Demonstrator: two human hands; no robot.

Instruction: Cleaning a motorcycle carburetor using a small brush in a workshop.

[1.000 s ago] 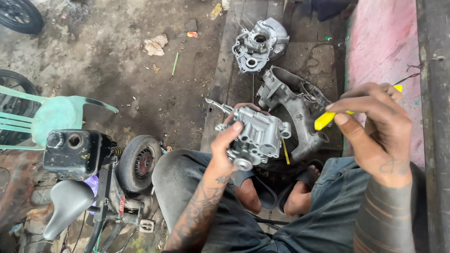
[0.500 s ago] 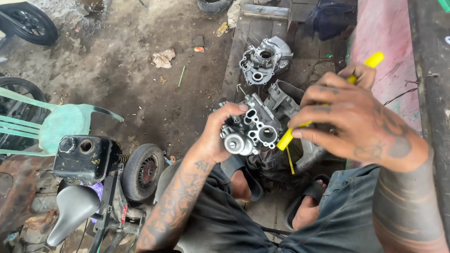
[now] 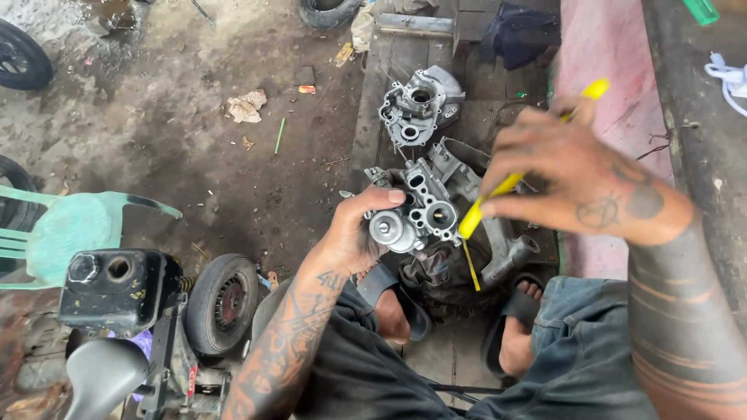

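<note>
My left hand (image 3: 359,233) grips a grey metal engine casing (image 3: 416,210) and holds it up over my knees, its ports and round bosses facing me. My right hand (image 3: 580,183) is closed around a yellow-handled tool (image 3: 510,183), held slantwise, its lower end touching the casing's right side. Behind the held part a second casing half (image 3: 420,105) lies on dark wooden boards (image 3: 373,93). A third, longer casing piece (image 3: 506,241) rests just under my right hand. My feet in dark sandals (image 3: 513,327) are below.
A teal plastic chair (image 3: 70,229) stands at left. A small black engine with a fuel tank (image 3: 117,288) and a small wheel (image 3: 222,303) sit at lower left. Tyres (image 3: 19,54) lie at the upper left. A pink surface (image 3: 607,47) runs along the right.
My left hand has raised and turned the casing so its ports face me. My right hand has swung the yellow tool down against the casing's right side.
</note>
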